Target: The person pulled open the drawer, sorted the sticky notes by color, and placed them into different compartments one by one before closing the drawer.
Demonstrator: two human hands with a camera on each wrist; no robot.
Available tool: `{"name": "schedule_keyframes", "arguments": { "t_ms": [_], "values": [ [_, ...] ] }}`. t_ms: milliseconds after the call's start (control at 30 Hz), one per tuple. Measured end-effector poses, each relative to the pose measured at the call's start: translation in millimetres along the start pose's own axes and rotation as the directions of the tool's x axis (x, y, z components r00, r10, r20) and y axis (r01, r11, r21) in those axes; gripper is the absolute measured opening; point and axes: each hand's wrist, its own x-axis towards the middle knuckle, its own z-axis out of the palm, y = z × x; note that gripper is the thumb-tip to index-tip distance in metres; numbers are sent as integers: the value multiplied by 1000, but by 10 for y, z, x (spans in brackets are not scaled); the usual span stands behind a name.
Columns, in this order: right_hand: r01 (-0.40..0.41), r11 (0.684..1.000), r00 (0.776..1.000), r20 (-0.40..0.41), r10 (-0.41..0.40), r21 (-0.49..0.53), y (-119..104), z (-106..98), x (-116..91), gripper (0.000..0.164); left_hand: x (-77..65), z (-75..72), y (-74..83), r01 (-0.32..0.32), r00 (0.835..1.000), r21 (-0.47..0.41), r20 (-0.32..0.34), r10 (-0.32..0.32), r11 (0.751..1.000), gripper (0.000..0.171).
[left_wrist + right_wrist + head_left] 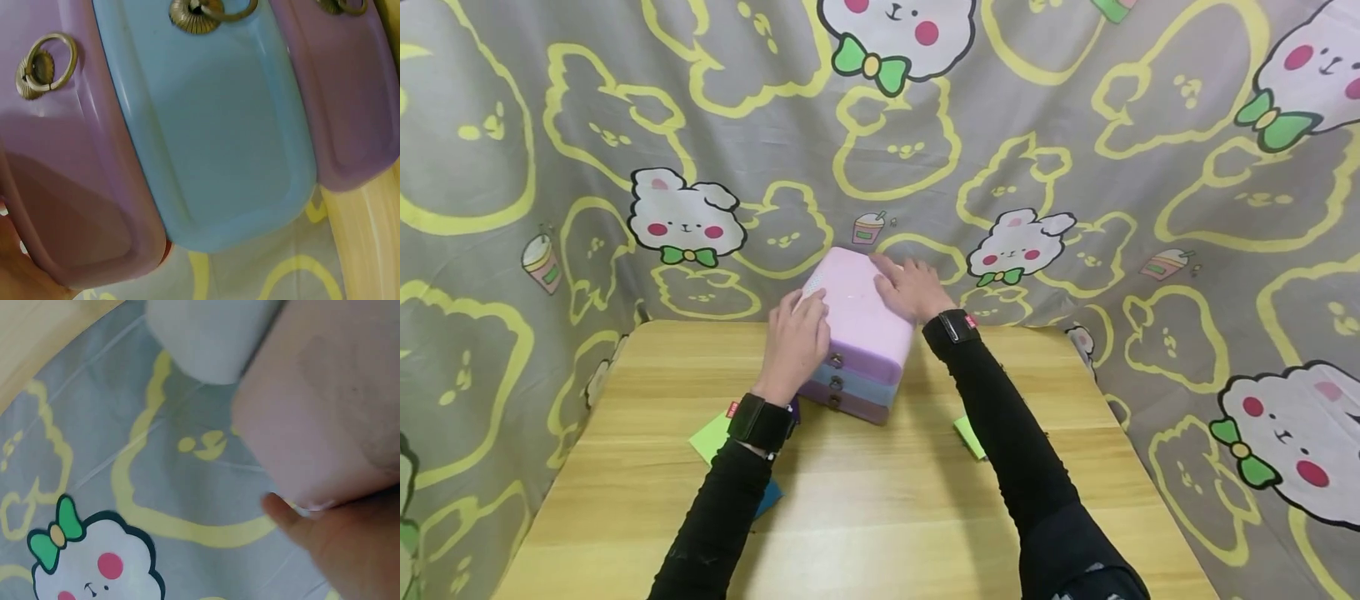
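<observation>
Pink-topped three-drawer chest (857, 296) at the middle of the counter's far edge, close to the printed cloth (891, 137), set askew. Drawer fronts (228, 125) purple, blue, mauve from the top, all looking closed; metal ring pulls (53, 62) hang on them.

Left hand (796, 346) on the chest's upper left edge; whether its fingers pinch or merely rest, cannot tell. Right hand (916, 292) on the opposite upper edge, thumb and forefinger spread apart.

Lime-green sheet (710, 436) and blue piece (769, 498) by the left forearm, toward the counter's left edge; dark-purple piece (795, 408) beside the chest's base; small lime-green piece (970, 437) by the right forearm.

Risks, judged: a forward tip could let drawers slide out; uneven push could swing the chest over the dark-purple piece; pressing backward could snag the cloth; a low left sleeve (718, 508) could drag the sheet
</observation>
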Motion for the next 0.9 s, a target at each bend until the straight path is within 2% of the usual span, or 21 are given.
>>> {"name": "schedule_keyframes", "arguments": {
  "t_ms": [133, 233, 300, 400, 467, 567, 733, 833, 900],
  "values": [
    [47, 998, 999, -14, -48, -50, -28, 17, 31, 52, -61, 14, 22, -1, 998, -3, -62, 1, 1000, 29],
    [48, 997, 999, -19, -49, -59, -33, 35, 37, 50, -146, 43, 40, -20, 991, -13, -133, 18, 1000, 29],
    [43, 997, 999, -21, -44, -64, -36, 48, 47, 50, -226, 58, 56, -47, 980, -25, -197, 41, 999, 26],
    [45, 997, 999, -24, -46, -63, -43, 58, 55, 50, -376, 59, 85, -73, 954, -36, -294, 60, 997, 22],
    [46, 997, 999, -26, -48, -57, -49, 55, 54, 50, -476, 54, 102, -82, 939, -46, -338, 61, 996, 22],
    [40, 998, 999, -27, -41, -49, -53, 44, 43, 50, -606, 59, 122, -84, 931, -60, -362, 57, 995, 22],
    [10, 998, 1000, -28, -12, -57, -52, 15, 16, 51, -766, 135, 164, -109, 926, -74, -371, 75, 991, 22],
    [-5, 998, 1000, -22, 4, -62, -62, 0, 9, 51, -849, 209, 195, -129, 930, -87, -357, 90, 988, 24],
    [-17, 998, 1000, -16, 16, -62, -69, -4, 14, 51, -895, 253, 216, -131, 938, -97, -335, 91, 987, 25]
  ]
}}
